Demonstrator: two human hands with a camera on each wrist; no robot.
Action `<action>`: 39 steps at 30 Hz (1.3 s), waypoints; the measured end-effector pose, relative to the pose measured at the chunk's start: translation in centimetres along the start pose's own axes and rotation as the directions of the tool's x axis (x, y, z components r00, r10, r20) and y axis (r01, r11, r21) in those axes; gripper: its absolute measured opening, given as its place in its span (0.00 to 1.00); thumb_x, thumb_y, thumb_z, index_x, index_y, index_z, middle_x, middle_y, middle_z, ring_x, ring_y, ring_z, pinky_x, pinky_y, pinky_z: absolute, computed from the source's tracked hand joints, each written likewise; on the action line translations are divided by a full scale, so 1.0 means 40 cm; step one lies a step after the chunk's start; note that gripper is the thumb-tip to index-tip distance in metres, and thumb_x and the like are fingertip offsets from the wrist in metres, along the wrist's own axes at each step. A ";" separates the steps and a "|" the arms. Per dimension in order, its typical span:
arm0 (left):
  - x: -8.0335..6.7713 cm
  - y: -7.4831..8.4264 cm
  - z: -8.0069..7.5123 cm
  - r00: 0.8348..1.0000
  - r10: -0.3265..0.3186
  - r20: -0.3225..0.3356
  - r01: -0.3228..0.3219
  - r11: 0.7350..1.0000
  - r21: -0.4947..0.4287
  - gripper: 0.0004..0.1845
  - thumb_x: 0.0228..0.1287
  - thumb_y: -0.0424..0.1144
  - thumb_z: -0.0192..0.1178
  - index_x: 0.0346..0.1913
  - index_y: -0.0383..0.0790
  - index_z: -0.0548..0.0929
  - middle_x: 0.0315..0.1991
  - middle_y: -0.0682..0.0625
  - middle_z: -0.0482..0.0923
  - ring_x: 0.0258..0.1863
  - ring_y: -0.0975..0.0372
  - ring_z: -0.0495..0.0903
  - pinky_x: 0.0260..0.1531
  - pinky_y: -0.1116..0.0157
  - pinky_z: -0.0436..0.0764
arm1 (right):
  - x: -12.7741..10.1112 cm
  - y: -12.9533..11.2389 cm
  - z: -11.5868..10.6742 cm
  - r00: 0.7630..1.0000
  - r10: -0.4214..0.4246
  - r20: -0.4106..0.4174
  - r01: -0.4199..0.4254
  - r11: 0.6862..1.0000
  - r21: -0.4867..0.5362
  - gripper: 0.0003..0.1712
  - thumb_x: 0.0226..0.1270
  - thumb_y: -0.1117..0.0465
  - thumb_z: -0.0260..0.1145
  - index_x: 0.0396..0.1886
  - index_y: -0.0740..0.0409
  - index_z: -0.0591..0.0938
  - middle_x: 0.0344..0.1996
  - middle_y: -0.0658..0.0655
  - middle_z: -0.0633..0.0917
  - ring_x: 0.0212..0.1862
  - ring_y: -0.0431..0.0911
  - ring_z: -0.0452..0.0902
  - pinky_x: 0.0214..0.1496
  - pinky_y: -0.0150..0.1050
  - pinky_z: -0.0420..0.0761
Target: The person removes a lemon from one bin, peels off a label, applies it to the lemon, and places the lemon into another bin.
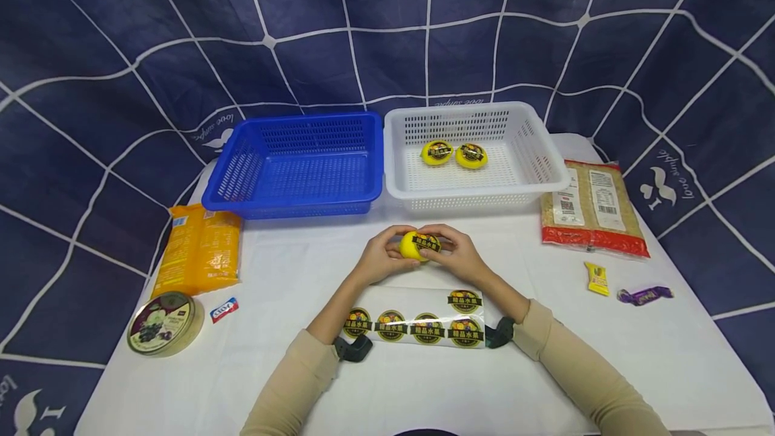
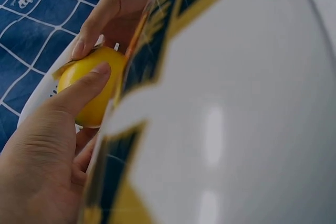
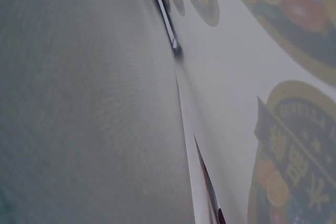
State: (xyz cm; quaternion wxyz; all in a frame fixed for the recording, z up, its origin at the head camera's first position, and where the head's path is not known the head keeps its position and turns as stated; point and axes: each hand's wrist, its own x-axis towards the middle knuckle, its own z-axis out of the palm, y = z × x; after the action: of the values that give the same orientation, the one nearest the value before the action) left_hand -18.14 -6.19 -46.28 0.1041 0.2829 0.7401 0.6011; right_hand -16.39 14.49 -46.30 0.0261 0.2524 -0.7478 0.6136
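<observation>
Over the middle of the table both hands hold a yellow lemon (image 1: pixel 409 246). My left hand (image 1: pixel 383 258) grips it from the left; in the left wrist view that thumb (image 2: pixel 86 88) lies across the lemon's skin. My right hand (image 1: pixel 461 258) has thumb and fingers round the other side, at a round black-and-gold fruit label (image 1: pixel 427 242). One edge of this label stands off the peel in the left wrist view. Below the hands lies a sheet of labels (image 1: pixel 399 298), several still on it. Its close-up printed surface (image 3: pixel 299 166) fills part of the right wrist view.
Behind the hands stand a blue basket (image 1: pixel 290 210) and a white basket (image 1: pixel 514 180) holding two labelled lemons (image 1: pixel 454 153). Left are an orange packet (image 1: pixel 200 251), round tin (image 1: pixel 166 323) and small wrapped sweet (image 1: pixel 225 310). Right are a grain bag (image 1: pixel 596 210), yellow sweet (image 1: pixel 597 278) and purple sweet (image 1: pixel 645 296).
</observation>
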 end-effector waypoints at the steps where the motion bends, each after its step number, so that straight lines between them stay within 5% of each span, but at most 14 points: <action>1: 0.000 0.000 0.001 1.000 0.003 0.000 -0.003 1.000 0.005 0.32 0.46 0.27 0.71 0.58 0.33 0.71 0.55 0.39 0.72 0.36 0.55 0.83 0.36 0.63 0.83 | 0.000 0.000 0.000 1.000 0.004 0.000 -0.004 1.000 -0.001 0.22 0.55 0.71 0.68 0.51 0.68 0.77 0.50 0.61 0.79 0.52 0.46 0.74 0.51 0.45 0.79; 9: -0.001 0.002 0.008 0.999 0.050 -0.013 -0.050 0.997 0.056 0.32 0.45 0.27 0.71 0.57 0.33 0.72 0.53 0.39 0.72 0.34 0.57 0.82 0.36 0.63 0.83 | 0.001 0.001 0.000 1.000 0.028 -0.010 -0.028 1.000 0.008 0.19 0.57 0.69 0.67 0.49 0.67 0.77 0.48 0.60 0.80 0.50 0.46 0.75 0.49 0.41 0.79; 16: -0.001 0.002 0.010 0.997 0.082 -0.012 -0.080 0.994 0.080 0.31 0.45 0.27 0.71 0.56 0.32 0.72 0.51 0.39 0.72 0.33 0.56 0.82 0.34 0.63 0.84 | 0.003 -0.003 -0.001 0.999 0.044 -0.003 -0.044 0.999 0.019 0.18 0.57 0.70 0.67 0.48 0.67 0.76 0.49 0.60 0.79 0.51 0.47 0.73 0.51 0.47 0.77; 32: -0.002 0.002 0.012 0.997 0.076 -0.013 -0.074 0.993 0.090 0.31 0.45 0.28 0.71 0.56 0.32 0.73 0.51 0.40 0.73 0.33 0.56 0.81 0.34 0.64 0.83 | 0.000 -0.005 -0.002 0.999 0.050 0.006 -0.050 0.999 0.003 0.17 0.58 0.71 0.66 0.47 0.66 0.76 0.48 0.60 0.78 0.50 0.46 0.73 0.50 0.42 0.77; 39: 0.001 0.003 0.007 0.999 0.011 -0.042 -0.010 0.999 0.033 0.32 0.46 0.28 0.71 0.57 0.33 0.72 0.52 0.39 0.72 0.34 0.53 0.82 0.35 0.62 0.83 | 0.002 -0.003 0.000 0.999 0.036 0.002 -0.036 0.999 -0.027 0.22 0.58 0.69 0.67 0.53 0.67 0.74 0.50 0.60 0.78 0.52 0.47 0.73 0.52 0.43 0.77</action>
State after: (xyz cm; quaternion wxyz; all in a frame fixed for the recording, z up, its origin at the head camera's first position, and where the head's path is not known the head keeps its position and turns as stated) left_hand -18.01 -5.92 -46.24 0.0808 0.2757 0.7504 0.5952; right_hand -16.42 14.46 -46.15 0.0176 0.2392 -0.7604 0.6035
